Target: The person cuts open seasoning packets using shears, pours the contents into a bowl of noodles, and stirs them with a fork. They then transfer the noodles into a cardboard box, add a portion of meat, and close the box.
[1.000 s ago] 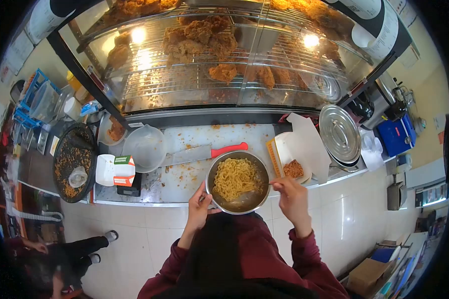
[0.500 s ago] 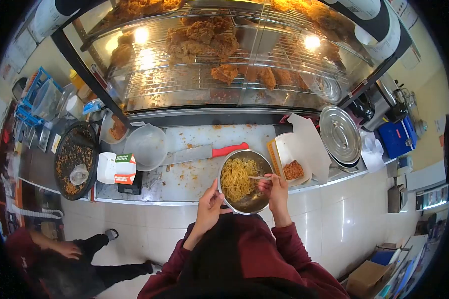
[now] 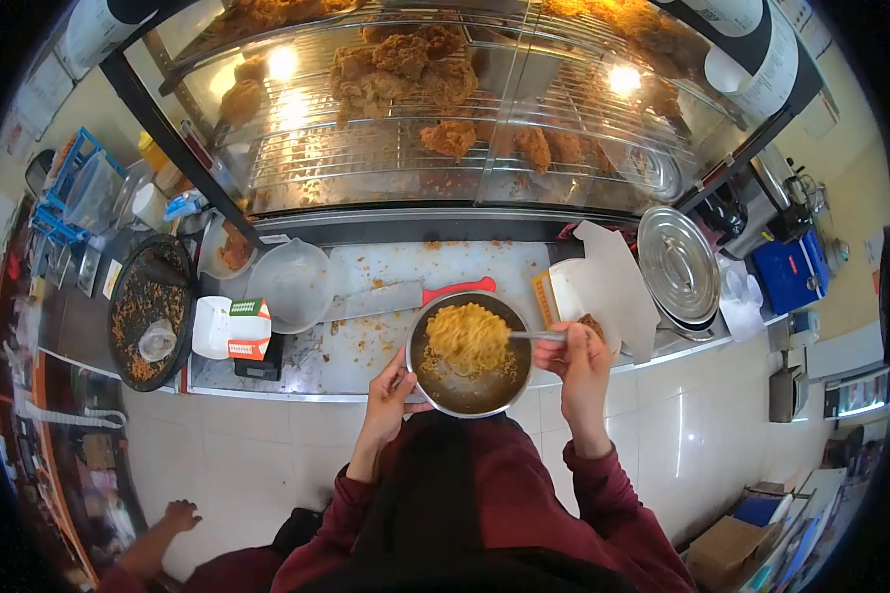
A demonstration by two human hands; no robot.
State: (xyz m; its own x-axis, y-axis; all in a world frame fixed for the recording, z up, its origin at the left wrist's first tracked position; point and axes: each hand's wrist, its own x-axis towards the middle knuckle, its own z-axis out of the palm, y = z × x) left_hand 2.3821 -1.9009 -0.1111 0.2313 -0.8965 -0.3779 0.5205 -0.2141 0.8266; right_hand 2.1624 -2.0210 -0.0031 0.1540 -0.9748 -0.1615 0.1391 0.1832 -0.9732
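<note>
My left hand [image 3: 388, 400] is closed on the left rim of a metal bowl [image 3: 465, 403], held in front of my body at the counter edge. Yellow noodles [image 3: 468, 336] are bunched in the bowl, slightly blurred. My right hand [image 3: 580, 371] grips the handle of a metal utensil [image 3: 537, 336]; its head is hidden in the noodles. Just beyond that hand stands an open carton box [image 3: 615, 287] with reddish-brown food [image 3: 591, 324], mostly covered by my fingers. Behind the bowl lies a knife with a red handle [image 3: 460, 288] on a white cutting board [image 3: 366, 346].
A heated glass cabinet with fried chicken [image 3: 405, 69] spans the back. To the left are a plastic bowl [image 3: 292, 287], a small open carton [image 3: 213, 328] and a black pan of crumbs [image 3: 129, 336]. Metal lids [image 3: 677, 265] lean at right. Another person's arm [image 3: 158, 539] shows lower left.
The noodles have been lifted and gathered toward the bowl's far side. My right hand has moved right and up, the bowl slightly left. The other person has come closer behind me.
</note>
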